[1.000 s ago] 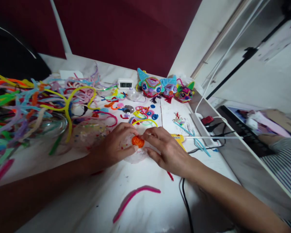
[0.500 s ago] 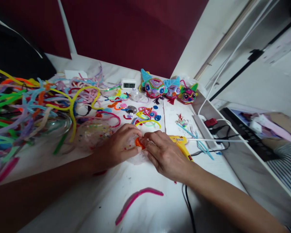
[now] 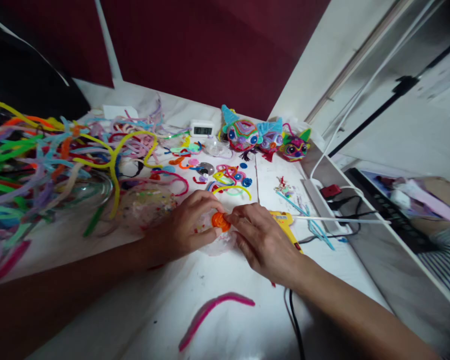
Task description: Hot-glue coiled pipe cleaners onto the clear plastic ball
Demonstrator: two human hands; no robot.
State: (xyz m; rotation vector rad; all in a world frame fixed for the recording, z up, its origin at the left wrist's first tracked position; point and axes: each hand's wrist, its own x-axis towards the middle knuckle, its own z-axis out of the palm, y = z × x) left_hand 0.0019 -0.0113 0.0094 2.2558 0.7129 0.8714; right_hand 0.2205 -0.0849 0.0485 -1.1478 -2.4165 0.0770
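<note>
A coiled orange pipe cleaner (image 3: 221, 221) lies on top of a clear plastic dome (image 3: 215, 246) in the middle of the table. From the left, my left hand (image 3: 191, 220) curves thumb and fingers around the dome, the thumb tip at the coil's lower edge. My right hand (image 3: 260, 235) has its fingers bunched together, with the fingertips on the coil's right edge. Part of the dome is hidden under both hands. Just beyond my right hand lies a yellow glue gun (image 3: 285, 225) with a white glue stick (image 3: 333, 218) in its back.
Many pipe cleaners (image 3: 112, 160) heap up at left, beside another clear dome (image 3: 146, 202). Decorated animal heads (image 3: 243, 136) and a small digital clock (image 3: 202, 128) stand at the back. A power strip (image 3: 324, 207) lies right; a pink pipe cleaner (image 3: 213, 305) lies in front.
My right fingers have drawn back slightly to the right, so more of the orange coil shows. My left hand stays around the dome. The whole view has shifted a little.
</note>
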